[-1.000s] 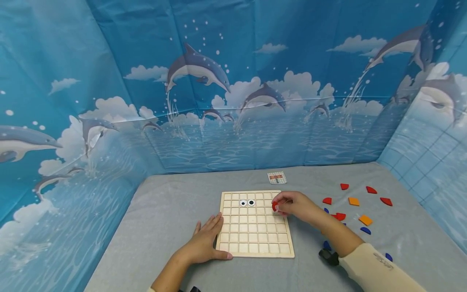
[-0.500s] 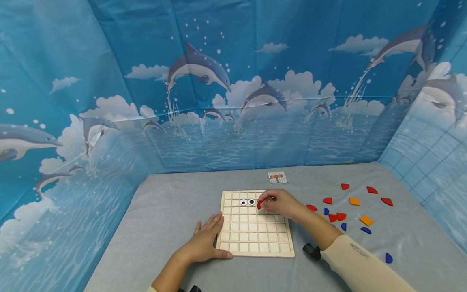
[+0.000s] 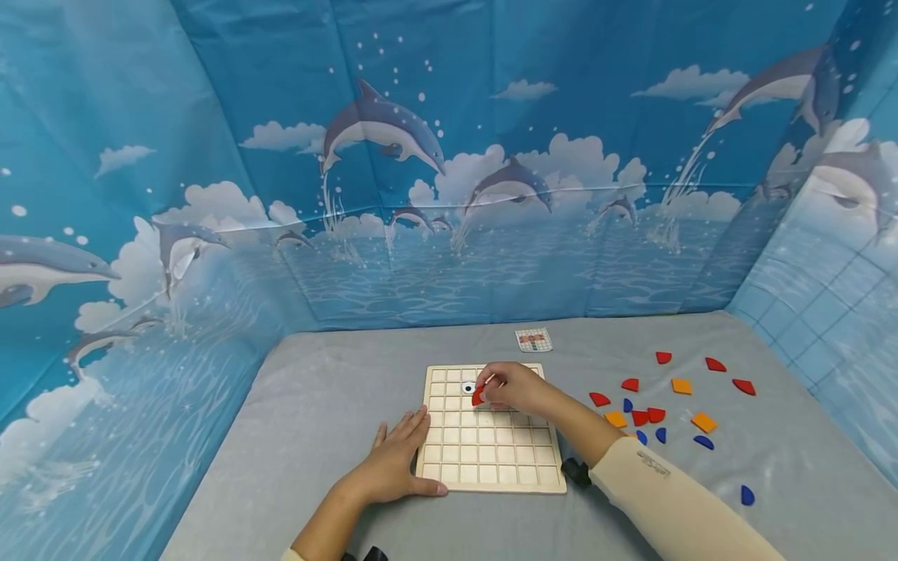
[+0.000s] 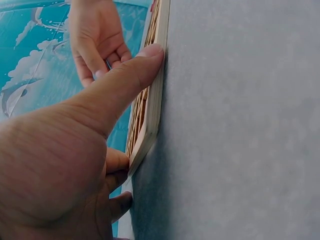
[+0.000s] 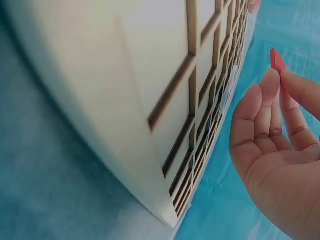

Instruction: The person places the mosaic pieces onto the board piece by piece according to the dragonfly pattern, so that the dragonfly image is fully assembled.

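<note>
A pale wooden grid board (image 3: 491,454) lies on the grey cloth. My left hand (image 3: 394,470) rests along its left edge with straight fingers; the thumb touches the front edge, as the left wrist view of the board's edge (image 4: 159,95) also shows. Over the upper part of the grid, my right hand (image 3: 515,387) pinches a red rounded-edge piece (image 3: 478,396) between thumb and fingertips. In the right wrist view this red piece (image 5: 275,60) stands up past the fingertips. An eye tile (image 3: 468,387) sits in the grid just left of the piece; the other eye tile is hidden behind my right hand.
To the board's right lie several loose pieces: red ones (image 3: 631,385), orange squares (image 3: 681,386) and blue half-rounds (image 3: 747,495). A small picture card (image 3: 534,340) lies behind the board. A dolphin-print curtain (image 3: 449,257) hangs behind and beside the table.
My right hand has moved left across the board with the red piece, from the right edge to the eye tiles, covering one of them. My left hand has stayed in place.
</note>
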Available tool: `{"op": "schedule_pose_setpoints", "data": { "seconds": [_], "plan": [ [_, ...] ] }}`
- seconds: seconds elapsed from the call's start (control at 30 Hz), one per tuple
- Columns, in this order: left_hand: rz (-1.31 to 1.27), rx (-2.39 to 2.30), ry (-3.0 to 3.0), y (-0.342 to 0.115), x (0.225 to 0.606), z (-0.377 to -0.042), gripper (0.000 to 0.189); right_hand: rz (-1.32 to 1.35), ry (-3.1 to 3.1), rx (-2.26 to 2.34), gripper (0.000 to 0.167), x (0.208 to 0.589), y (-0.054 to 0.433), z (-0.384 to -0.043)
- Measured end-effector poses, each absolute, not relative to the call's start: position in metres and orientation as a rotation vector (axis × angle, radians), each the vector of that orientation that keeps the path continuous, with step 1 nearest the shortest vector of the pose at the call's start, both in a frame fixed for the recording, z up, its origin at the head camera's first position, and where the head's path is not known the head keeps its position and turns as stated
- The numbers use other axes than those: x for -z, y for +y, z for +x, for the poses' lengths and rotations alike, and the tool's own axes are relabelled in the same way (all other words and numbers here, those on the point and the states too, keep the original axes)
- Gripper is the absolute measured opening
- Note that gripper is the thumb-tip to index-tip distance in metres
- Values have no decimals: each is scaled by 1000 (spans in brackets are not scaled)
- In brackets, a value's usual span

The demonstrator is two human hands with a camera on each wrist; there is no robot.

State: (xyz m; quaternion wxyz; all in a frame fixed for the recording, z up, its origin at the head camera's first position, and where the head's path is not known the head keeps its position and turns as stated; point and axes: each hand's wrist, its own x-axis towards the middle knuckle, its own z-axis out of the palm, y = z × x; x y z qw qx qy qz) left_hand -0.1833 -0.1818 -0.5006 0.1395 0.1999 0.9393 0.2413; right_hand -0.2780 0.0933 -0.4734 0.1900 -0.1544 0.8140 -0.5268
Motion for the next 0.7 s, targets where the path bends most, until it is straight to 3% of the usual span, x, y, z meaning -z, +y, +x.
{"op": "schedule_pose_setpoints", "data": {
  "seconds": [0.7],
  "plan": [
    [585,-675,2729,-182,500,-183,119,-404,2339,1324,7,479,77,-288]
  ]
}}
